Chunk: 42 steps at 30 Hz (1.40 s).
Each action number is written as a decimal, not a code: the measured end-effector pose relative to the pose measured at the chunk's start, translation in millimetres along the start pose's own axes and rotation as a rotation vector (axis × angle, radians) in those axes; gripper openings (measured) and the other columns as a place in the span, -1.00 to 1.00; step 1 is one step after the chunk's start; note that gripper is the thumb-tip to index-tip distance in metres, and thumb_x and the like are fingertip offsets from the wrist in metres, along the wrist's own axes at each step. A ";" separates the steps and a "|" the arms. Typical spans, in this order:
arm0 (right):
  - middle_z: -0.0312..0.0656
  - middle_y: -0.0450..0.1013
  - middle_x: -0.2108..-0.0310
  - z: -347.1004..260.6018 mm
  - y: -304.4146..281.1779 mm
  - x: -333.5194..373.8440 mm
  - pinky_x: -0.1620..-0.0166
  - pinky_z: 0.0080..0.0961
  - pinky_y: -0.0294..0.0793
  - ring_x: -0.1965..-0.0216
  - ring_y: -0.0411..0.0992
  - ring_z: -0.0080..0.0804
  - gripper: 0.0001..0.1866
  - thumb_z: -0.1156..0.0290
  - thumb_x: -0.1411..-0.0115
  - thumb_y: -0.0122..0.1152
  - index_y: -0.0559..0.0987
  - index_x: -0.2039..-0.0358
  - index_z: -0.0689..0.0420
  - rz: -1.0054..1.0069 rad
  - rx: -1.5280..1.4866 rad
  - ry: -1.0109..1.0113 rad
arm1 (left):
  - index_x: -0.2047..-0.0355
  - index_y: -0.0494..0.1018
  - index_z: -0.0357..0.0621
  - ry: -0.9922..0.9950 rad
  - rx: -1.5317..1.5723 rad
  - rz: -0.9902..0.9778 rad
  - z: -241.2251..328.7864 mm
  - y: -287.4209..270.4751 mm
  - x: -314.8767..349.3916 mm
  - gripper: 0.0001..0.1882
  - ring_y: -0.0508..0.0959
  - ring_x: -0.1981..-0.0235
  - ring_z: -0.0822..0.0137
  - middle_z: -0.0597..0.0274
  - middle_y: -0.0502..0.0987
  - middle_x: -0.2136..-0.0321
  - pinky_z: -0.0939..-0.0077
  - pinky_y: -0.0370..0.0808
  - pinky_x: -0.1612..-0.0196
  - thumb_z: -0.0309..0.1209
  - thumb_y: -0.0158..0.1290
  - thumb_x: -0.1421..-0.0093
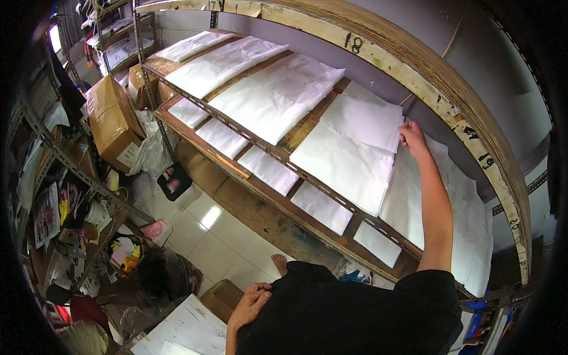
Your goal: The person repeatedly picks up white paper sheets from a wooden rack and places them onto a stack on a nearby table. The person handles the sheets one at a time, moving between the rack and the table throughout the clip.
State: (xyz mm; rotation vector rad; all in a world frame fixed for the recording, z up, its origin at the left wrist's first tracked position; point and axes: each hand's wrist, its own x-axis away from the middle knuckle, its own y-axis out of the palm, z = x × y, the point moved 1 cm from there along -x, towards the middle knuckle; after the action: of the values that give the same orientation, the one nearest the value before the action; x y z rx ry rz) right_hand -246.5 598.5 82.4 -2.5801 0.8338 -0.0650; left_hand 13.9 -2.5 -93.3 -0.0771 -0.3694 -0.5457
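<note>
A cramped storeroom, its pale tiled floor (222, 248) hemmed in by metal racks. Nearest is a smudged white worktop (177, 322), with a brown box (223, 296) just beside it. Close by, the person's left hand (251, 299) rests against a black shirt (355, 310); the fingers are bent, and I cannot tell whether that grip has any cloth in it. 1 bare foot (279, 263) shows on the tiles.

Farther out, white sheets (322, 207) lie along a lower shelf, and above them the upper shelf (300, 131) carries more. The right arm reaches over to the white stack (340, 157) lying flat there. The right hand (412, 135) is at its right edge, towards the back corner, and the grip looks closed on that edge (how many layers, I can't make out from here).

The stack seems to be thin, soft sheets: each light, floppy, quick to crease, probably sliding easily on its neighbour. I'd take 1 sheet by a free corner, between thumb and finger; the whole stack would want 2 hands beneath.

Farther still, 3 more white stacks (278, 97) run off leftward, then a taped carton (115, 124) stands beyond.
</note>
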 end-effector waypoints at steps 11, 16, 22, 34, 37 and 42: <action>-0.32 0.38 0.52 17.2 5.9 12.6 0.59 -0.63 0.24 0.57 0.33 -0.61 -0.76 0.46 -0.15 0.19 0.37 0.20 0.14 -0.079 0.198 -0.002 | 0.21 0.56 -0.35 -0.016 0.029 0.090 13.9 -8.9 -0.3 -0.70 0.43 0.04 0.25 0.10 0.47 0.07 0.44 0.36 -0.01 -0.30 0.07 -0.30; -0.23 0.43 0.51 19.4 3.2 11.2 0.50 -0.48 0.39 0.51 0.43 -0.48 -0.75 0.42 -0.11 0.22 0.40 0.23 0.16 -0.017 0.398 -0.030 | 0.20 0.56 -0.34 0.008 0.005 0.146 5.3 -6.6 -1.5 -0.71 0.47 0.05 0.22 0.07 0.49 0.09 0.40 0.39 -0.02 -0.31 0.06 -0.29; -0.10 0.47 0.43 1.8 5.2 7.2 0.24 -0.32 0.48 0.34 0.50 -0.24 -0.73 0.31 -0.12 0.26 0.44 0.27 0.16 0.099 0.663 -0.300 | 0.23 0.55 -0.31 0.079 -0.059 0.277 3.0 -14.6 5.2 -0.75 0.50 0.08 0.20 0.06 0.53 0.16 0.39 0.41 0.00 -0.34 0.07 -0.27; -0.38 0.30 0.54 -194.1 293.9 198.9 0.37 -0.59 0.28 0.47 0.27 -0.64 -0.86 0.49 -0.20 0.16 0.50 0.24 0.23 -1.128 0.367 -0.892 | 0.24 0.49 -0.23 0.264 -0.569 0.784 10.1 -24.1 52.4 -0.73 0.51 0.15 -0.05 0.00 0.51 0.25 0.15 0.45 0.09 -0.24 0.07 -0.25; -0.37 0.32 0.54 -206.5 353.0 278.9 0.38 -0.60 0.28 0.47 0.29 -0.62 -0.81 0.48 -0.21 0.17 0.50 0.18 0.24 -1.358 0.421 -0.998 | 0.26 0.48 -0.21 0.211 -0.563 0.905 1.2 -7.2 76.9 -0.73 0.50 0.17 -0.02 0.02 0.49 0.27 0.16 0.44 0.09 -0.23 0.08 -0.25; -0.38 0.37 0.48 -152.1 444.5 354.1 0.37 -0.62 0.34 0.47 0.33 -0.60 -0.82 0.41 -0.27 0.15 0.50 0.15 0.19 -1.717 0.224 -0.676 | 0.31 0.47 -0.19 0.164 -0.491 1.329 -13.7 22.7 140.3 -0.76 0.50 0.23 0.00 0.05 0.48 0.34 0.17 0.45 0.13 -0.24 0.07 -0.25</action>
State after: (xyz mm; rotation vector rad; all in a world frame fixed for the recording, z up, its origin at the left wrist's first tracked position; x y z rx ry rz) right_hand -226.5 15.2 8.3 -2.0428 -1.5294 0.1876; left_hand 141.1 -54.5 -54.5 -0.6906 0.0357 0.6869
